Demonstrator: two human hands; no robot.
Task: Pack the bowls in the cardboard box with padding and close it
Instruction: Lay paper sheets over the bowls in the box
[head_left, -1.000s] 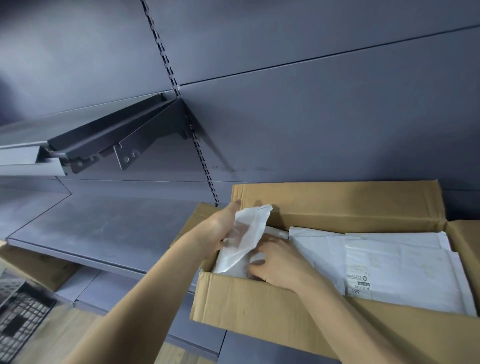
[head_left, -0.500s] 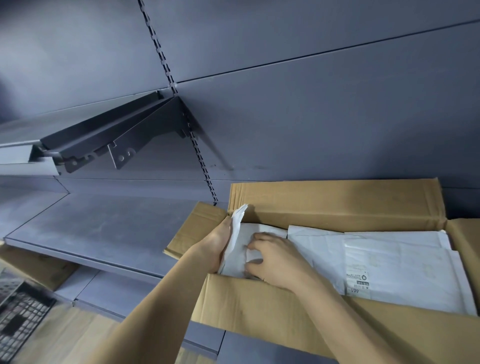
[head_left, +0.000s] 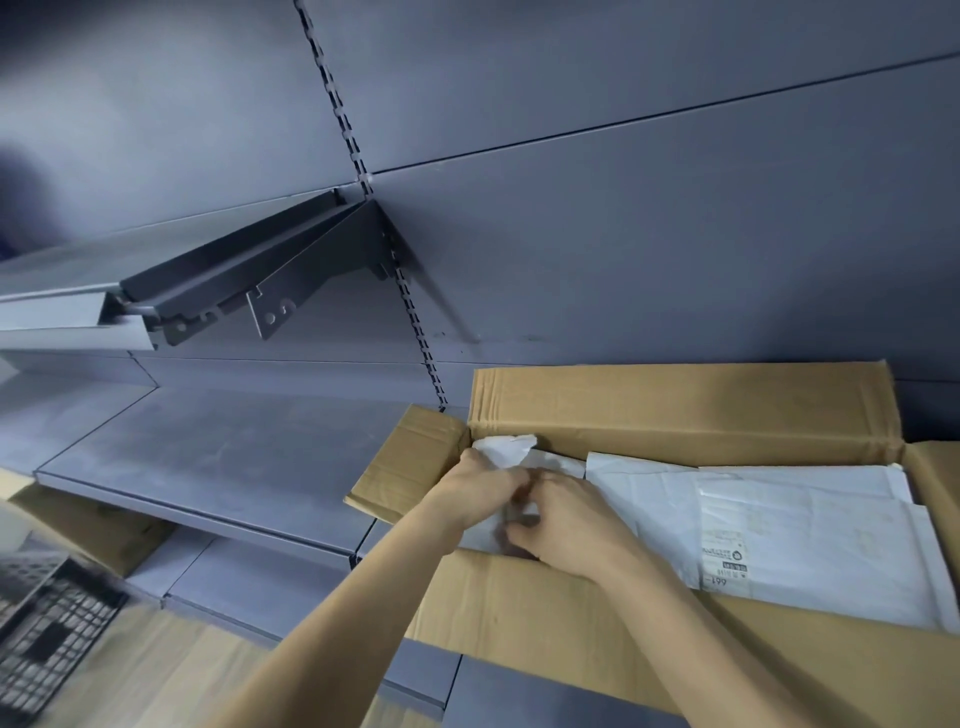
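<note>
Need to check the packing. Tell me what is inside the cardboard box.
The cardboard box shows only white padding paper, with both hands gripping its left end. No bowls show; anything beneath is covered.

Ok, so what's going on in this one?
A person is packing an open cardboard box that sits on a grey shelf. Both hands are at the box's left end: the left hand and right hand are working a piece of white padding paper down into the corner. More white wrapped packets fill the rest of the box. No bowls are visible, and the flaps are open.
</note>
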